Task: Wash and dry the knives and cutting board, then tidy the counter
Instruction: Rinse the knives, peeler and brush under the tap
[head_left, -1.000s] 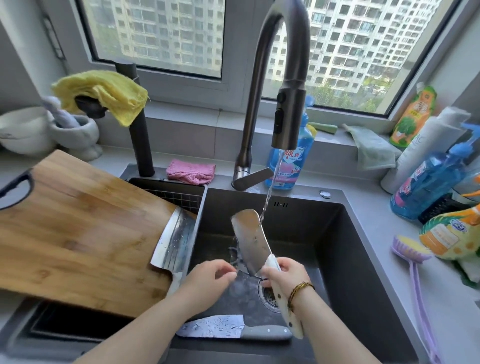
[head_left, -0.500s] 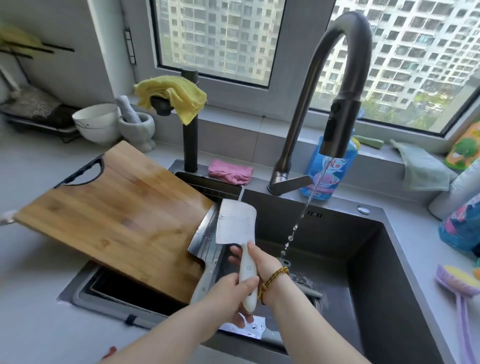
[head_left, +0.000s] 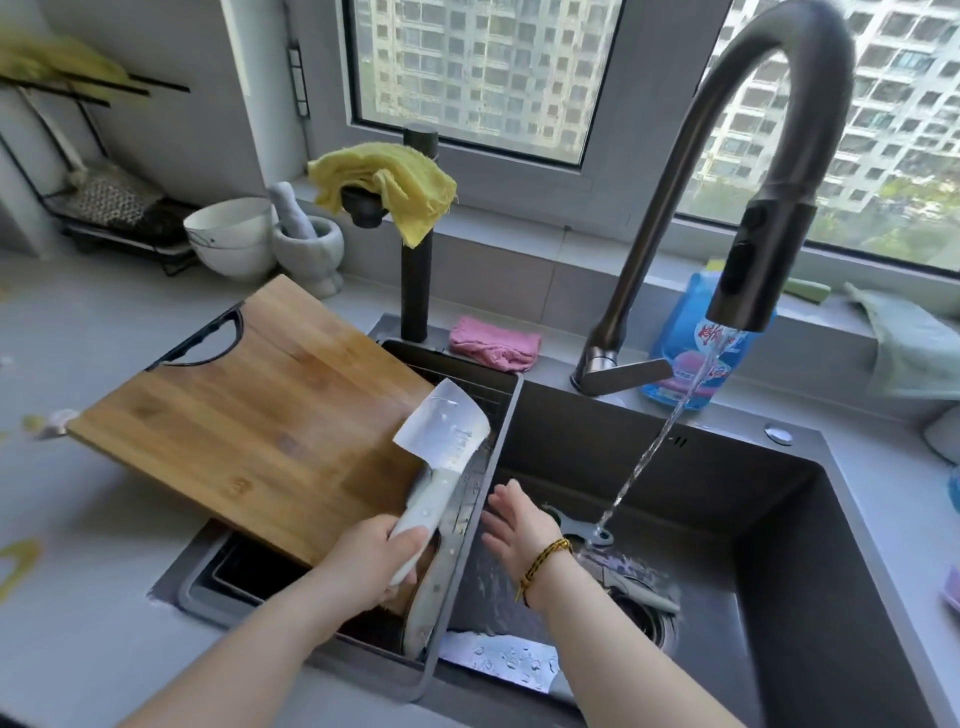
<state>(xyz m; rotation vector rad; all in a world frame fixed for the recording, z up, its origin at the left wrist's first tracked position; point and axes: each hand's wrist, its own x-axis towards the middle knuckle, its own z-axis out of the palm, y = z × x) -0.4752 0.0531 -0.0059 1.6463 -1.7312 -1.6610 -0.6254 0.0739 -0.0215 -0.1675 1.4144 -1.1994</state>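
My left hand grips the white handle of a wet cleaver. Its blade points up and away over the near right corner of the wooden cutting board. The board lies tilted across the left drain basket of the sink. A second knife lies along the basket's right wall, just under the cleaver's handle. My right hand hovers over the sink basin with fingers spread, holding nothing. A third knife's wet blade lies flat on the sink floor below my right forearm.
The faucet runs, its stream falling into the dark sink right of my right hand. A small utensil lies by the drain. A pink cloth, yellow cloth, bowls, mortar and blue bottle line the back.
The cleaver went from under the stream in my right hand to my left hand, and now sits over the board's corner. My right hand let go and opened. The view swung left.
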